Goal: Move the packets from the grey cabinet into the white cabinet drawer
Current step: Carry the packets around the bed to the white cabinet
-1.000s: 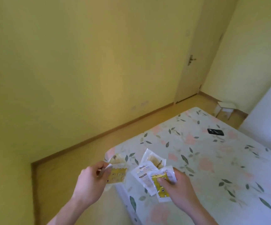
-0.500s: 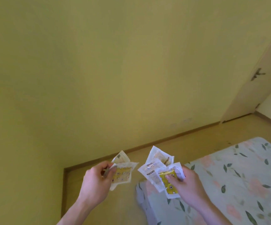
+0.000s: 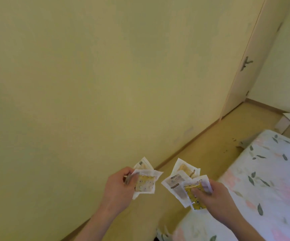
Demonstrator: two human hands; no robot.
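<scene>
Now your view has swung from the floral bed (image 3: 266,180) toward the wall; left hand (image 3: 118,190) fingers pinch two crinkly white-and-yellow packets (image 3: 145,181), right hand (image 3: 215,200) fingers pinch three, mid-carry, neither cabinet visible.

We count five small white-edged plastic packets: two (image 3: 145,184) in the lower middle of the frame, three (image 3: 184,183) just right of them. Two bare hands, one flower-printed bed (image 3: 266,174) lower right, one cream door (image 3: 255,54) upper right.

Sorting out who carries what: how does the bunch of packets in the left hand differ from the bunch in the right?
The left-hand packets number two, overlapped; the right-hand packets number three, fanned out. The left hand pinches its bunch by the side edge; the right hand grips its bunch at the lower corner. Both bunches include a yellow-printed packet.
</scene>
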